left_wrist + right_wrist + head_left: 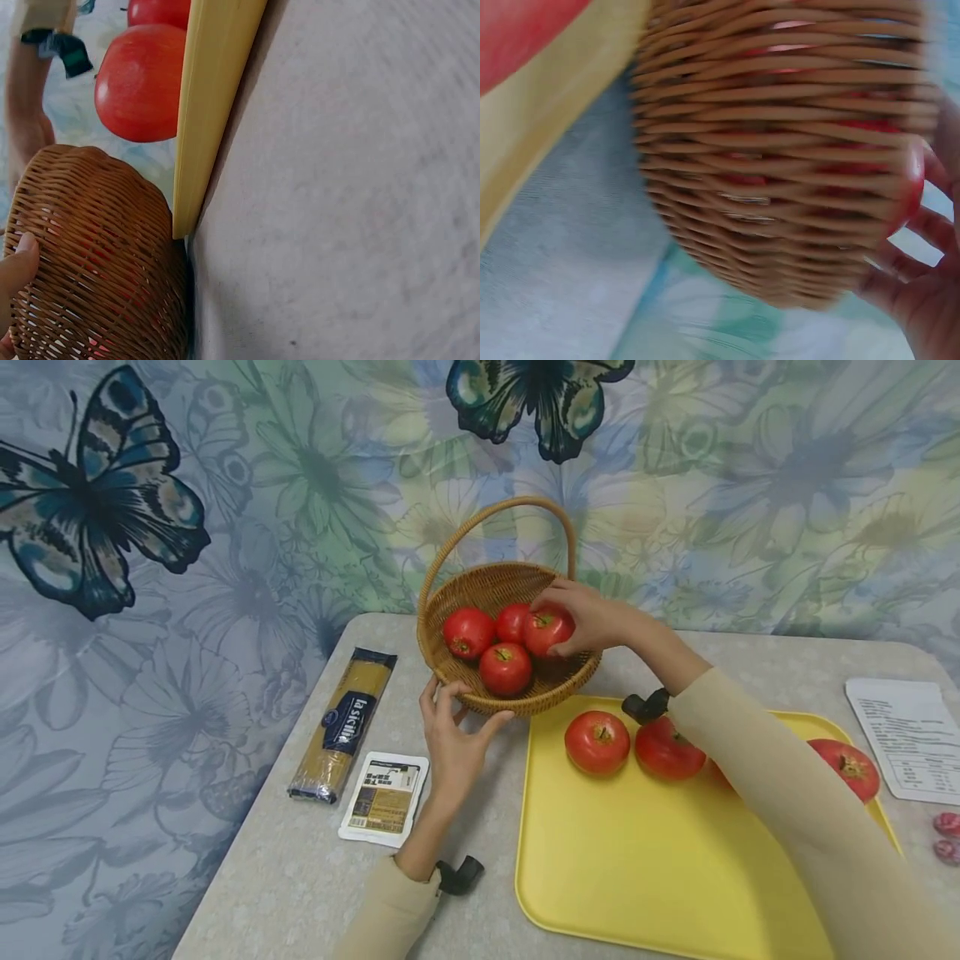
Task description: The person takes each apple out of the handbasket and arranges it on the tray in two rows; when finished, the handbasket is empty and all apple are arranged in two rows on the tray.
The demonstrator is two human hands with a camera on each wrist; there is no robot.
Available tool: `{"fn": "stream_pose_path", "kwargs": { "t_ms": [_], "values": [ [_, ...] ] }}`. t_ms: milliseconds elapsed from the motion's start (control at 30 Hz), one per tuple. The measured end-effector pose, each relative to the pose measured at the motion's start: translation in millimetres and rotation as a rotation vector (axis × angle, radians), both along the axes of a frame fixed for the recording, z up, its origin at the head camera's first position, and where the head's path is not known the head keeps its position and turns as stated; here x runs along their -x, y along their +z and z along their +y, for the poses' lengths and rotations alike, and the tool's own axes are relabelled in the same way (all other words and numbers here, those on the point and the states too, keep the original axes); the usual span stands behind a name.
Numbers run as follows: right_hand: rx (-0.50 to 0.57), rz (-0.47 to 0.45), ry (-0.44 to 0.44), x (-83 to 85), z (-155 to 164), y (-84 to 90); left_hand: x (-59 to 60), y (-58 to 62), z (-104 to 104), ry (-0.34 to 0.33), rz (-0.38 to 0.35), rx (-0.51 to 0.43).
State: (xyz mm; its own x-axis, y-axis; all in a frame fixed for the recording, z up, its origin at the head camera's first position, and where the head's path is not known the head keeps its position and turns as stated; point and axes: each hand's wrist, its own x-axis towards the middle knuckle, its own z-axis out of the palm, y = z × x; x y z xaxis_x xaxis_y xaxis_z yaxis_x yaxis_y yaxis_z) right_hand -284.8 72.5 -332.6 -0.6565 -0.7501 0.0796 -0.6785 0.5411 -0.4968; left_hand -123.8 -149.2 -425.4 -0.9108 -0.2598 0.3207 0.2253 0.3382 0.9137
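Pasta (347,722) and packet (384,799) on bench (491,827), far left. Left hand (455,747): fingers (447,693) gripping basket (551,700) at front-left rim. Three apples (469,633) in basket. Right hand (596,618): grasping fourth apple (546,631) in basket's mouth, between thumb and fingers. Tray (600,860) front-right, more apples (597,742) on it.

Pale grey tabletop, far corners rounded

Tabletop (285,893): mottled. Brown woven wicker basket with arched handle (480,589) near far edge. Yellow rectangular tray (637,852) right of it, nearer. Along left edge, long clear packet of yellow spaghetti, dark-blue label (341,727); just beside, flat white rectangular pack (384,799). Toward right edge: white printed sheet (907,739); nearer, two small reddish objects (948,823), too small to identify.
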Motion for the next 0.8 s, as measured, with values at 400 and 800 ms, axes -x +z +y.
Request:
{"fn": "stream_pose_path", "kwargs": {
  "t_ms": [400,800],
  "values": [
    [0.23,0.125,-0.037,-110.1,71.2,23.9,5.2,-5.9,4.2,-0.012,-0.006,0.026],
    [0.254,-0.172,0.01,-199.5,77.3,-71.2,8.5,-8.2,3.4,0.007,0.002,0.029]
  ]
}}
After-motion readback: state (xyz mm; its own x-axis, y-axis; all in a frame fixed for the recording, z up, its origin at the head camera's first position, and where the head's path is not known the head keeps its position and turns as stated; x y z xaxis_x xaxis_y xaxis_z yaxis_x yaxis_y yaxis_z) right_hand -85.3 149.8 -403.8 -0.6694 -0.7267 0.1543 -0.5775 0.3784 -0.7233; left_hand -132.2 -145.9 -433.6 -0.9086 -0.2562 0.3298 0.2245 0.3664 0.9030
